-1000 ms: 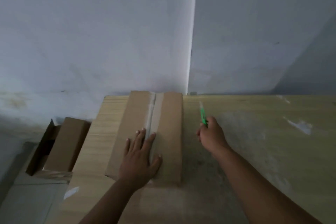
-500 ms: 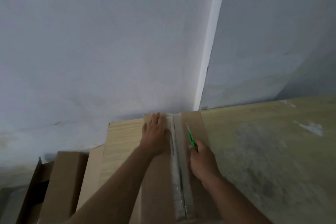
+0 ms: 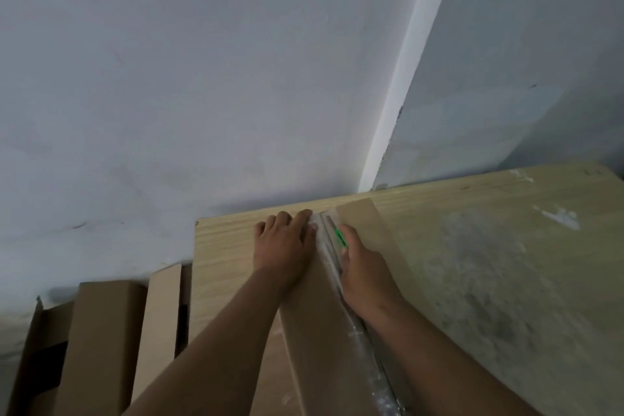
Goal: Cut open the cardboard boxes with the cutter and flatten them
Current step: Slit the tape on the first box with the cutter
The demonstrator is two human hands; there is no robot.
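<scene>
- Right hand (image 3: 364, 267) clenches a green cutter (image 3: 341, 238) against the taped seam (image 3: 358, 324), centre frame, near the box's far end.
- Left hand (image 3: 287, 243) presses flat, fingers straight, on the cardboard box (image 3: 314, 331), just left of the seam.
- The box lies on a wooden table (image 3: 472, 246), running from centre to the bottom edge.
- More cardboard boxes (image 3: 101, 331) stand lower left, beside the table.

We see matt brown cardboard box (image 3: 363, 223), glossy clear tape strip (image 3: 369, 361) wrinkled along seam. We note pale wood-grain counter (image 3: 223, 246), dull, smudged grey; slim green cutter (image 3: 340, 236) looks plastic.
</scene>
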